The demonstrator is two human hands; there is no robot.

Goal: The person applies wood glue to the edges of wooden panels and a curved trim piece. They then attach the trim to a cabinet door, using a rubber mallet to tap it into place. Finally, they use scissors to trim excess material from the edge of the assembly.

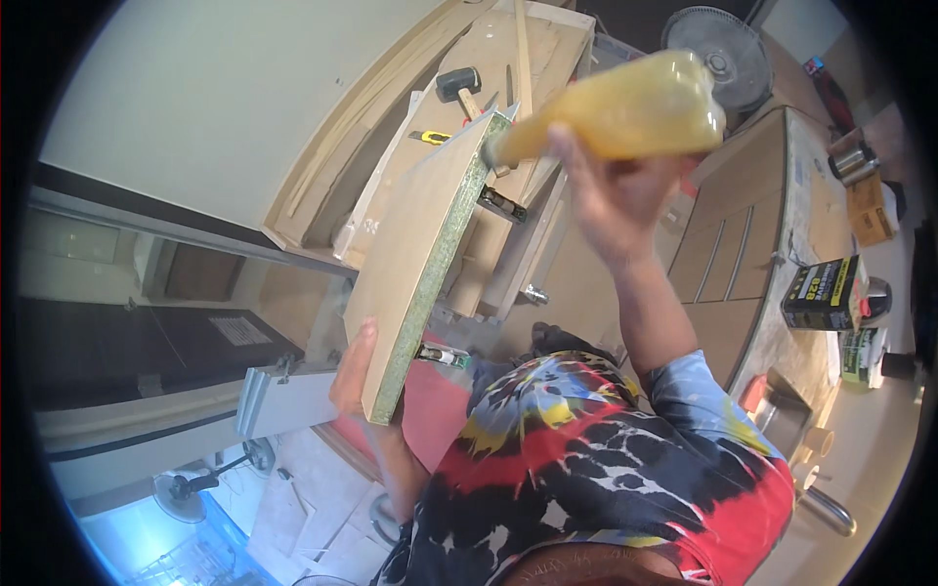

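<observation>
My left hand (354, 376) grips the lower end of a cabinet door panel (410, 239), its thumb on the pale wood face. The panel is tilted, and its raw greenish chipboard edge (435, 264) faces right. Two metal hinges, an upper hinge (503, 203) and a lower hinge (445, 355), stick out from its back side. In my right hand (625, 195) is a clear plastic bottle (635, 103) of yellowish liquid, held nearly level and slightly blurred. Its narrow neck points left and meets the chipboard edge near the panel's top; whether it touches, I cannot tell.
Behind the panel, a wooden worktop (489, 49) bears a rubber mallet (459, 85), a yellow utility knife (430, 137) and wood strips. At right runs a counter (811, 205) with a black tin (824, 293) and a sink (782, 405). A fan (718, 59) stands at the back.
</observation>
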